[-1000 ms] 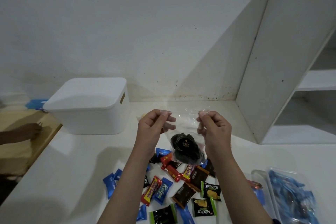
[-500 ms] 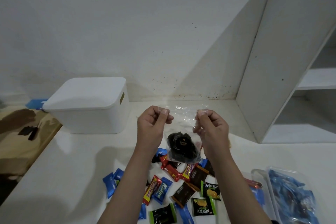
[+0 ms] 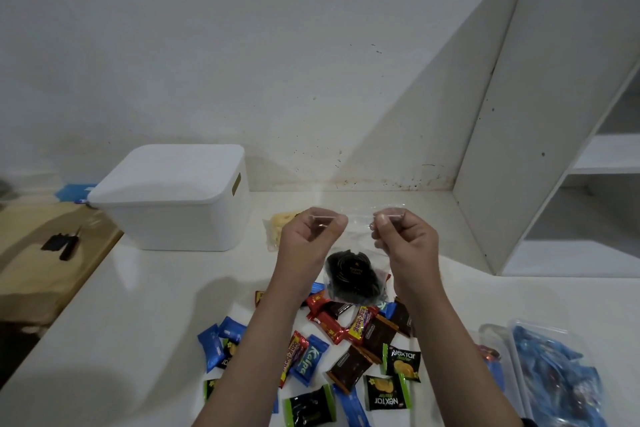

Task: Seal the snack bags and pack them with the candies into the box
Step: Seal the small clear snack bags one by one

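A clear snack bag [image 3: 358, 236] with a dark round snack [image 3: 353, 279] at its bottom hangs above the table. My left hand [image 3: 308, 243] pinches the bag's top left corner and my right hand [image 3: 403, 241] pinches its top right corner. The top edge is stretched between them. Several wrapped candies [image 3: 346, 350] in blue, red, brown and green lie scattered on the white table below my forearms. The white box [image 3: 176, 199] with its lid on stands at the back left.
A second clear bag with yellow snacks [image 3: 277, 224] lies behind my left hand, next to the box. Clear plastic trays with blue packets [image 3: 557, 371] sit at the lower right. A white shelf unit [image 3: 540, 149] rises on the right. A wooden surface [image 3: 45, 253] adjoins the table's left edge.
My hands have moved apart and pulled the bag's top edge taut. The bag sits slightly higher. The other person's hand at the far left has left the view.
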